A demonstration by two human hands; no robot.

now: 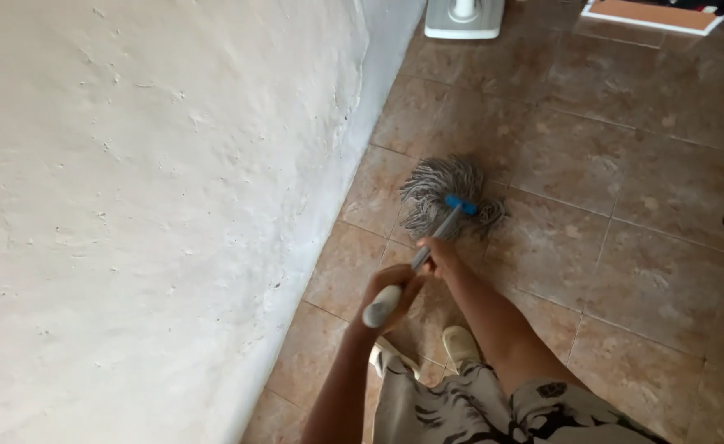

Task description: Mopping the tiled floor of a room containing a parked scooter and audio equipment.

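Observation:
A string mop with a grey head (448, 191) and a blue socket rests on the brown tiled floor (625, 189) close to the wall. Its grey handle (423, 255) runs back toward me. My left hand (390, 289) wraps the top end of the handle. Just ahead of it, my right hand (440, 253) grips the handle lower down. Both arms reach out from the bottom of the view above my patterned shorts and a pale shoe (460, 345).
A rough white plastered wall (148, 205) fills the left side and meets the floor along a diagonal line. A white fan base (464, 20) stands at the top by the wall. A flat orange and white object (662, 15) lies at the top right.

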